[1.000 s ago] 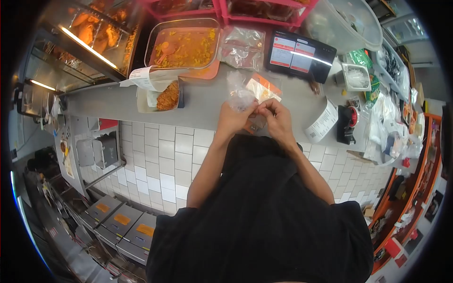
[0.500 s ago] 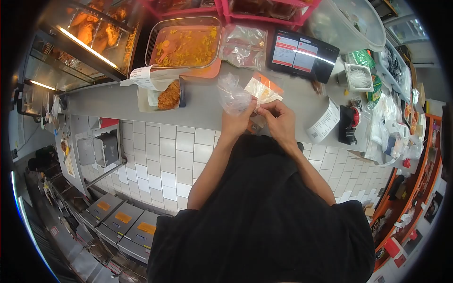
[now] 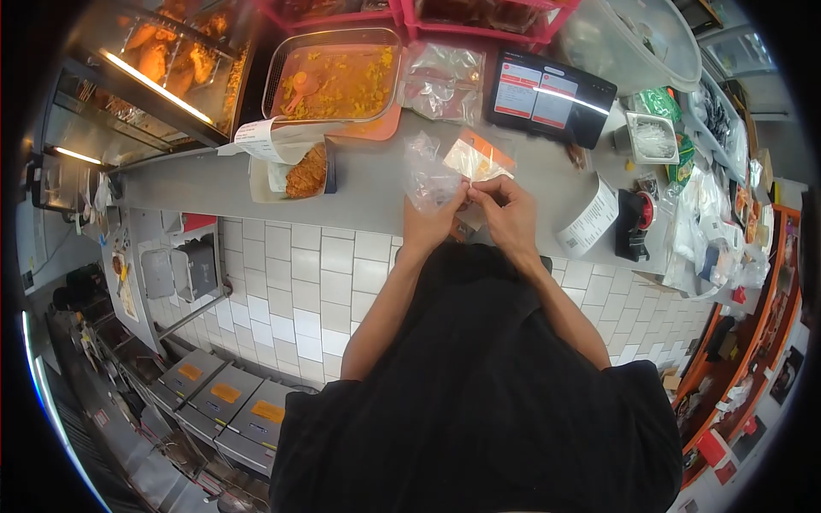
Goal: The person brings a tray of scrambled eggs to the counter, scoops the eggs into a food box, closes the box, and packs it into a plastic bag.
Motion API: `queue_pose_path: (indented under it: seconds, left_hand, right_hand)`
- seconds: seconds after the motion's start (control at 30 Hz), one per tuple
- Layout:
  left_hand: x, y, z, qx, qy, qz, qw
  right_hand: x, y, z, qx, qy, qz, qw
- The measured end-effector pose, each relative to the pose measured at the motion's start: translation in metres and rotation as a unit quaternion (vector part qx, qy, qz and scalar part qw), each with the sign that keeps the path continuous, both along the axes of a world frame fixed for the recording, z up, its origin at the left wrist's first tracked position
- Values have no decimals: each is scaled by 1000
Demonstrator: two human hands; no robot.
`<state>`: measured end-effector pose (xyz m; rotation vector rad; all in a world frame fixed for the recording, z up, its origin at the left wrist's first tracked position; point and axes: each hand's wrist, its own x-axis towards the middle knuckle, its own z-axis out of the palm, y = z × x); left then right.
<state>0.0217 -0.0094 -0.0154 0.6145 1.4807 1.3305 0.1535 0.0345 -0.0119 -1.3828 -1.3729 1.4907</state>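
My left hand is closed on a crumpled clear plastic bag, which puffs up over its fingers. My right hand meets it fingertip to fingertip, thumb and finger pinching the edge of the same plastic. Just beyond the fingertips is an orange and pale, shiny packet; whether it lies on the counter or inside the plastic I cannot tell. To the left, an open carton holds a piece of fried chicken, with a printed receipt against its back.
Behind my hands on the steel counter stand a wire-rimmed tray with yellow bits and a scoop, clear packets and a tablet. Rightward are a curled receipt, a tape dispenser and a metal tub.
The plastic bag has shifted slightly right and changed its crumpled shape. My fingertips have moved a little against each other; both hands stay in nearly the same place.
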Motion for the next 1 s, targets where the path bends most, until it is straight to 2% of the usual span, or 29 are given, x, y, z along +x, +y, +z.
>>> queue_pose_path:
  seconds: [0.1,0.17,0.2,0.27,0.3,0.37,0.4,0.47,0.5,0.53,0.57,0.6,0.67,0.7,0.73,0.77,0.8,0.83,0.9,0.93,1.0]
  left_hand:
    - [-6,0,-6,-19,-14,-12,1000]
    - [-16,0,-14,65,145,-93,983]
    - [-18,1,-12,73,138,-107,982]
    - [-23,2,-2,137,195,-135,962]
    - [-20,-1,6,142,184,-149,961]
    - [-22,5,15,181,328,-183,909]
    - [-18,8,14,188,325,-187,908]
    - [-11,13,7,24,241,-10,970]
    - [-15,15,0,25,188,-21,982]
    - [-16,18,4,28,191,-30,981]
    - [-15,20,8,68,256,-25,964]
    - [-11,24,10,110,316,-13,942]
    - [-12,20,4,116,317,-21,941]
    - [-10,16,13,84,325,-40,941]
    - [-8,11,22,53,333,-60,940]
    - [-5,6,45,-10,341,-92,935]
    - [-13,-4,52,-65,358,-208,908]
    - [-20,-14,59,-120,370,-321,863]
    - [-2,-22,108,-218,352,-467,781]
    - [12,-20,113,-218,354,-474,776]
    - [48,-9,116,-22,347,-448,824]
  right_hand:
    - [-1,3,0,14,5,-5,1000]
    - [-3,9,15,-55,6,-1,998]
    - [1,13,11,-50,1,-17,999]
    - [7,23,-7,-38,-14,91,995]
    - [15,18,-9,-38,-22,74,996]
    - [15,20,-14,-2,10,107,994]
    - [14,18,-8,2,7,100,995]
    - [13,3,10,111,-53,159,980]
    - [18,-13,13,105,-29,231,967]
    - [22,-32,15,97,-3,297,950]
    - [30,-45,12,173,-7,300,938]
    - [43,-42,14,176,-11,295,939]
    - [80,-27,19,106,-46,57,992]
    - [104,-20,7,111,-145,-70,981]
    - [131,-10,1,64,-171,-189,965]
    - [159,-9,-9,109,-245,-262,927]
    - [181,-8,-24,152,-314,-334,875]
    - [194,-7,-41,153,-311,-342,873]
    - [211,-14,-75,58,-197,-354,912]
    - [212,-18,-87,53,-197,-361,910]
    - [206,-12,-105,-102,61,-332,936]
